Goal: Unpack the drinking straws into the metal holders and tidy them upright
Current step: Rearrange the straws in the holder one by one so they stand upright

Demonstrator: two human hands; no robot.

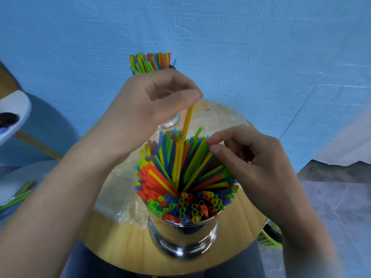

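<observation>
At frame centre a raised straw (187,121) is pinched by the left hand (148,103), and tips of the fanned straws (160,177) in the lower-centre holder (183,235) are nipped by the right hand (251,163); neighbours could be spilled by a crooked push.

We can read no lettering, label, brand, number or sign on the shiny round metal holder (183,235), the multicoloured plastic drinking straws (192,173), the round pale wooden tabletop (120,243) or the blue textured wall (261,47).
</observation>
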